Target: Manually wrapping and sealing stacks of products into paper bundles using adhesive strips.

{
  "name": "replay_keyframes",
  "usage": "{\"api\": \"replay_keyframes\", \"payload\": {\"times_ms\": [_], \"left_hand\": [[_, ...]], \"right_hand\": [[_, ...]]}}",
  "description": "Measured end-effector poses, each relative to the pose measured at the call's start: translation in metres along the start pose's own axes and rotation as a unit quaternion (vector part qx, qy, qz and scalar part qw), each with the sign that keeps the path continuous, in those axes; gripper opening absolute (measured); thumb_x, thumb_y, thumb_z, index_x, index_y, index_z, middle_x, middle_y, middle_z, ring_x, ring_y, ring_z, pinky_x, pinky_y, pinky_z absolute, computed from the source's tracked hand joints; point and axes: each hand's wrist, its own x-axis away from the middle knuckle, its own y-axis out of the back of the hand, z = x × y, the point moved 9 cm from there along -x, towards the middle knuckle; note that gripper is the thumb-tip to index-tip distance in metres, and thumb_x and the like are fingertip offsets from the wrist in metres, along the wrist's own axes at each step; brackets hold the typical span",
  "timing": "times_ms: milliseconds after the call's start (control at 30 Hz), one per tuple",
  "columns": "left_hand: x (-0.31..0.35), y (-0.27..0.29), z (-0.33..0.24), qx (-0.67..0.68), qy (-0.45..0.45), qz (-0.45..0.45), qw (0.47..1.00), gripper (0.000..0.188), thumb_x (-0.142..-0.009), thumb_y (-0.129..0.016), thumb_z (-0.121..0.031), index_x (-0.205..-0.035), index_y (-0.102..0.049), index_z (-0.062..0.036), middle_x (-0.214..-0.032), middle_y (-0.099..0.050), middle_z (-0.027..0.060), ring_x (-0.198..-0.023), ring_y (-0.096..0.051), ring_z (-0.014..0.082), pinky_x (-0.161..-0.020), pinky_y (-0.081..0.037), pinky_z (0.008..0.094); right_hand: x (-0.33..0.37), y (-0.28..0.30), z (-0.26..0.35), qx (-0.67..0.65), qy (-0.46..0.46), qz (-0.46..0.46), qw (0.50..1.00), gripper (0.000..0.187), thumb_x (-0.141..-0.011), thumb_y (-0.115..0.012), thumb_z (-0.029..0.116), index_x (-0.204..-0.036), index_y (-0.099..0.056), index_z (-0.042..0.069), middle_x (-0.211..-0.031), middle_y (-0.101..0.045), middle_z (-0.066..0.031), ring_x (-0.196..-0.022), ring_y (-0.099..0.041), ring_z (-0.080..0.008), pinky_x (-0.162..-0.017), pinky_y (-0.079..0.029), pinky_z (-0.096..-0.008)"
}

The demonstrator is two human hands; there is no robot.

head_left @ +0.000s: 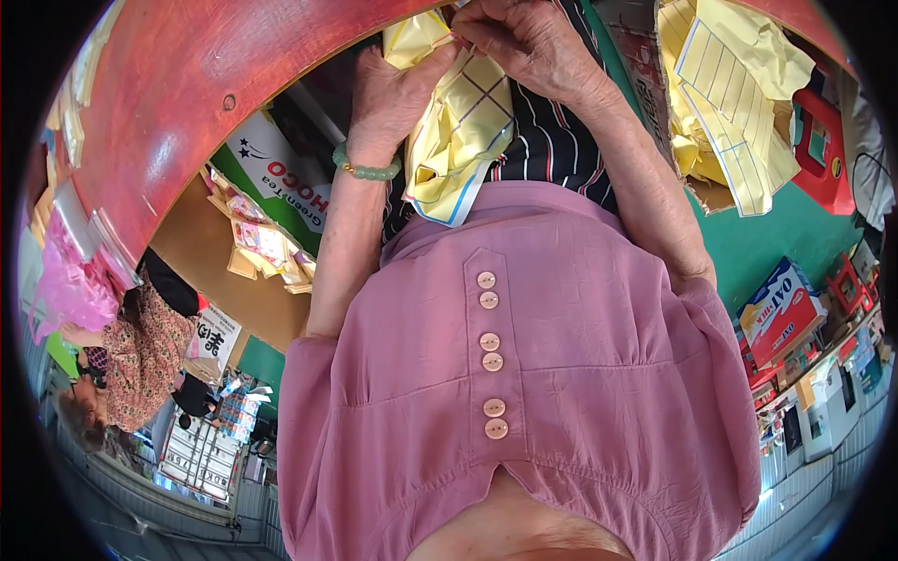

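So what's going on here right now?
A person in a pink buttoned blouse holds a crumpled yellow lined paper sheet in both hands. The left hand, with a green bead bracelet on its wrist, grips it from the side; the right hand pinches its top edge. More yellow sheets lie in a cardboard box on the right.

Red round table (178, 84); green floor (786, 234) bearing cardboard box (697, 140), red-blue carton (781, 313).

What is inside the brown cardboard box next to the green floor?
The cardboard box holds a heap of crumpled yellow lined paper sheets, piled above its rim. Whatever lies under the heap, and the bottom of the box, is covered.
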Motion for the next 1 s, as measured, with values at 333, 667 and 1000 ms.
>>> {"api": "replay_keyframes", "payload": {"times_ms": [333, 667, 1000], "left_hand": [[-0.001, 0.001, -0.002, -0.020, -0.029, -0.036, 0.999, 0.022, -0.082, -0.073, -0.012, -0.101, -0.069, -0.0023, -0.093, -0.069, 0.0013, -0.082, -0.061, 0.0063, -0.073, -0.048, 0.0237], [-0.003, 0.002, -0.007, -0.060, -0.056, -0.031, 0.996, 0.021, -0.081, -0.072, -0.012, -0.100, -0.070, -0.0023, -0.090, -0.069, 0.0008, -0.080, -0.061, 0.0058, -0.071, -0.048, 0.0233], [-0.003, 0.000, -0.007, -0.025, -0.058, -0.038, 0.997, 0.022, -0.081, -0.072, -0.011, -0.101, -0.069, -0.0022, -0.093, -0.069, 0.0014, -0.083, -0.061, 0.0065, -0.072, -0.048, 0.0232]], "right_hand": [[0.003, 0.005, 0.006, 0.010, 0.096, -0.090, 0.991, 0.015, -0.083, -0.055, -0.003, -0.097, -0.059, -0.002, -0.080, -0.060, -0.0187, -0.071, -0.058, -0.0317, -0.065, -0.046, -0.0374], [0.005, 0.004, -0.003, -0.047, 0.024, -0.056, 0.997, 0.009, -0.083, -0.057, -0.004, -0.091, -0.060, -0.003, -0.076, -0.060, -0.0173, -0.069, -0.057, -0.0220, -0.064, -0.047, -0.0342], [0.004, 0.006, 0.002, -0.021, 0.024, -0.065, 0.997, 0.009, -0.082, -0.058, -0.003, -0.091, -0.061, -0.003, -0.077, -0.061, -0.0194, -0.069, -0.061, -0.0292, -0.062, -0.048, -0.0359]]}}
